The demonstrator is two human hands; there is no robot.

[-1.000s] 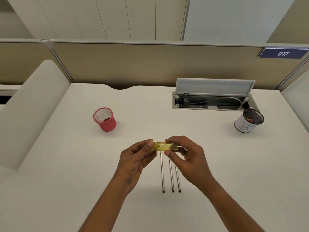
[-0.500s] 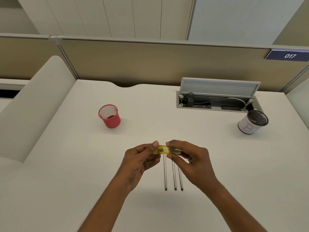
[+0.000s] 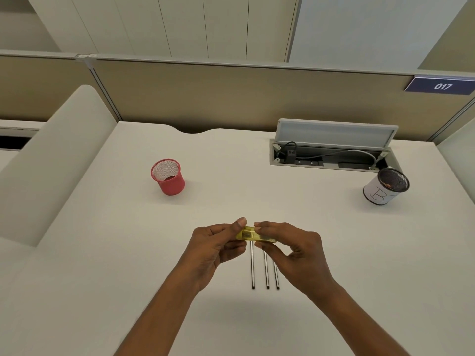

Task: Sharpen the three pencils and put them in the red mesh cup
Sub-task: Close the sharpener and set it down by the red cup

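Three pencils laid side by side on bench, none yet in red mesh cup, stood upright well beyond pencils, to left. Yellow sharpener pinched at both ends by left grip and right grip, held just over pencils' far ends, likely being readied.

Both the left hand and right hand pinch a yellow sharpener above three pencils lying parallel on the white desk, with the red mesh cup standing far-left.
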